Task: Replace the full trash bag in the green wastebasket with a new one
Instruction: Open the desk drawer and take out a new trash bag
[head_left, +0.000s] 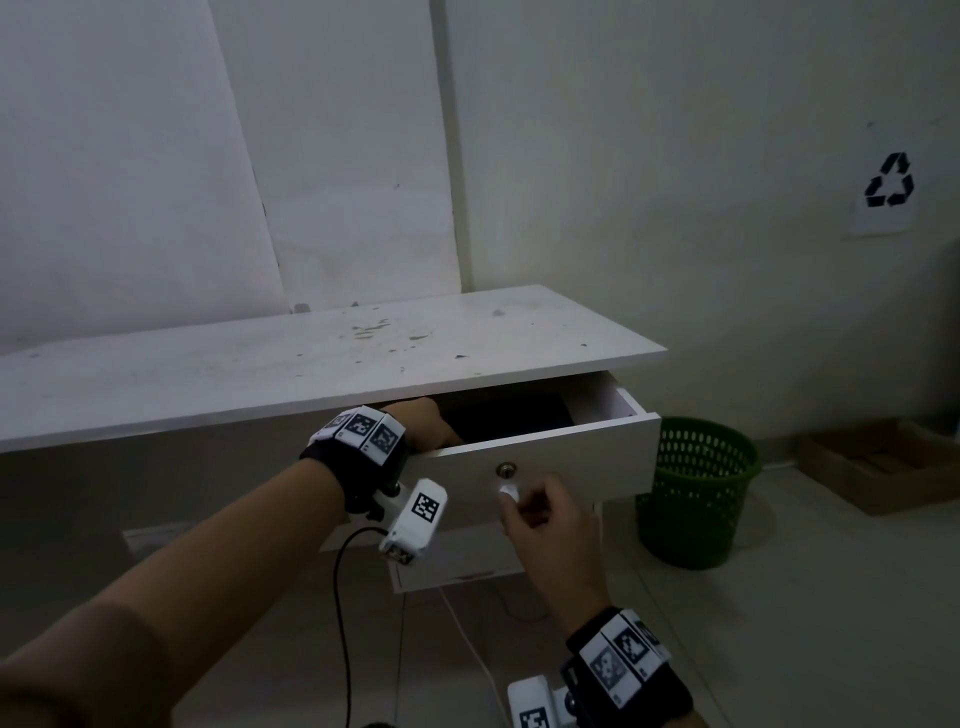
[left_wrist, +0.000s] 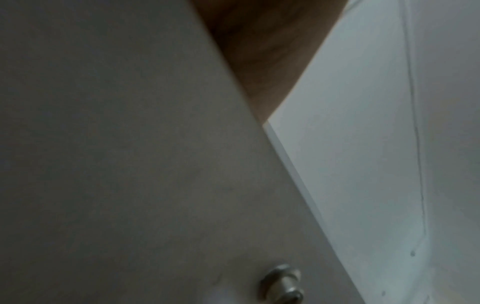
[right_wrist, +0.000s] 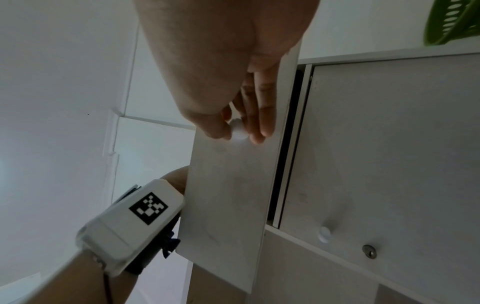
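One white wooden desk (head_left: 322, 358) stands against the wall, and its single pulled-out white drawer (head_left: 550, 467) hangs open under the right end of the top. The person's right hand (head_left: 550, 519) pinches the drawer's one small round white knob (head_left: 508, 491) between thumb and fingers; just above the knob sits one metal keyhole lock (head_left: 505, 470). The left hand (head_left: 428, 423) reaches down into the drawer behind its front panel; its fingers are hidden inside, so whether they are gripping anything cannot be told. Something dark lies in the drawer, too dim to identify. One green perforated plastic wastebasket (head_left: 696, 491) stands on the floor just right of the desk, beside the open drawer. One flat brown cardboard box (head_left: 878, 462) lies further right. One paper recycling sign (head_left: 885, 195) is on the wall.
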